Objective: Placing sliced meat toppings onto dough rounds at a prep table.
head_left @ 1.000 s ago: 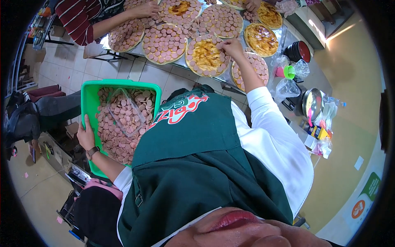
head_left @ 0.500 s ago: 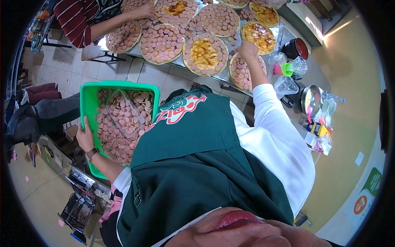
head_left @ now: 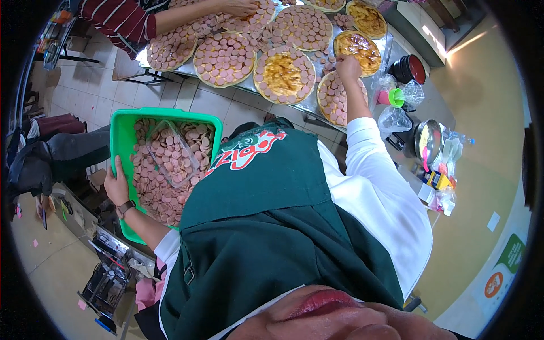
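Note:
My left hand (head_left: 117,184) grips the outer side of a green plastic tub (head_left: 123,218), holding it against my body. Inside lie many pink sausage slices (head_left: 156,192), with a clear plastic container (head_left: 174,153) resting on them. Out over the table, my right hand (head_left: 348,69) is closed, fingers pointing down; what they hold, if anything, is hidden. It hovers at the lower edge of a sauce-covered pizza base (head_left: 365,46). Just below it is a pizza partly covered with sausage slices (head_left: 333,101). Left of that, another pizza (head_left: 283,75) has slices around its rim and bare sauce in the middle.
Several more slice-topped pizzas (head_left: 224,59) cover the metal table (head_left: 243,86). A co-worker's hand (head_left: 241,7) reaches over the far ones. Black bowls (head_left: 407,68), pink and green cups (head_left: 391,97), plastic bags (head_left: 394,120) and a metal bowl (head_left: 429,141) stand at the right.
My right hand has moved slightly farther and right, from the part-covered pizza toward the sauced one. The co-worker's hand has moved right across the far pizzas. My left hand keeps its hold.

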`<state>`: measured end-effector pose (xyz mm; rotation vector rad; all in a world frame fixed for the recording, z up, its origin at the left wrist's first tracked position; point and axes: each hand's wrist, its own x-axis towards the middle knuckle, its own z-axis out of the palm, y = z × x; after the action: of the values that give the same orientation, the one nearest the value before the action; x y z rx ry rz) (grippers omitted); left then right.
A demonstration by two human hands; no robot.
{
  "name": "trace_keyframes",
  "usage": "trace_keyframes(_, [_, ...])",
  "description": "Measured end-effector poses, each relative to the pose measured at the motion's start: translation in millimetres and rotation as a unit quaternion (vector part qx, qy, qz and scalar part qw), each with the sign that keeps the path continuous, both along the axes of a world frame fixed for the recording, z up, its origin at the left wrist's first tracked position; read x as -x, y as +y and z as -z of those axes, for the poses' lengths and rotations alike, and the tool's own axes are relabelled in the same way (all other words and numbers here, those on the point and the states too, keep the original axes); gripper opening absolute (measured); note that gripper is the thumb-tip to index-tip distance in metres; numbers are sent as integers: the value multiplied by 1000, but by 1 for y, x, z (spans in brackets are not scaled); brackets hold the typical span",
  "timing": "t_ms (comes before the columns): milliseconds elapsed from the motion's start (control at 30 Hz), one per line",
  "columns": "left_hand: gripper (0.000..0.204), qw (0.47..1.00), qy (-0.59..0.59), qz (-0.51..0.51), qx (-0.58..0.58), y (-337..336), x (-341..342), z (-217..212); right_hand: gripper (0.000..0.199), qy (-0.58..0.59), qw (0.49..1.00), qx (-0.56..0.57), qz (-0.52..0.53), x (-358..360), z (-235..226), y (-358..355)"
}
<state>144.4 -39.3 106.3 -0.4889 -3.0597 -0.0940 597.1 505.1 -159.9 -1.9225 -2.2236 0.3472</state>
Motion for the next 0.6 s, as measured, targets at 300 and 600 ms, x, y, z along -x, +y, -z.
trace_keyframes(300, [81,1000,-19,-14,-9,5,-2,-3,20,-51,994,-81,-51,26,9,-16])
trace_keyframes(600, [83,999,-20,-25,-9,-3,1,0,19,116,985,119,-50,19,5,-7])
